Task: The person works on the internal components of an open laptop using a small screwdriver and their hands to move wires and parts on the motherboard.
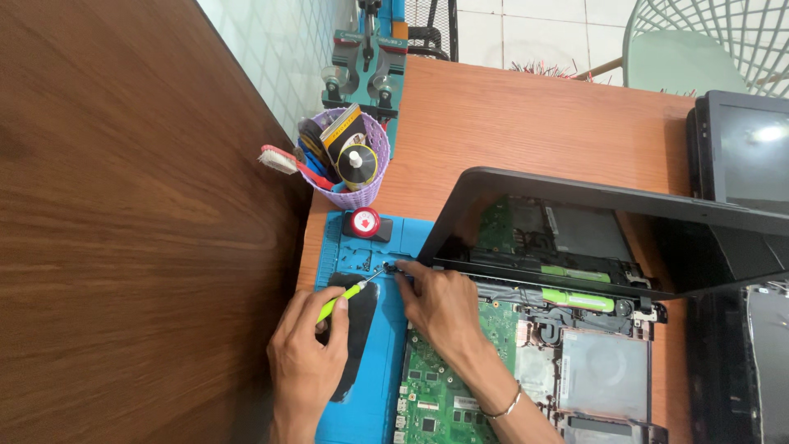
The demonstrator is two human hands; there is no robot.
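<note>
Wood desk [526, 123] holds an open laptop [575, 247] with its lid tipped up, so the green circuit board [444, 386] shows. A blue mat [374, 386] lies beside it. The right hand [440, 304] pinches a small part at the laptop corner, keeping it steady. The left hand [308, 358] grips a green screwdriver [349, 294], tip touching that corner. A purple cup [353, 177] keeps tools near.

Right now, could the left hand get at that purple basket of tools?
Probably yes. The left hand holds a green screwdriver, but the blue mat between it and the purple basket carries only a small red-topped thing.
</note>
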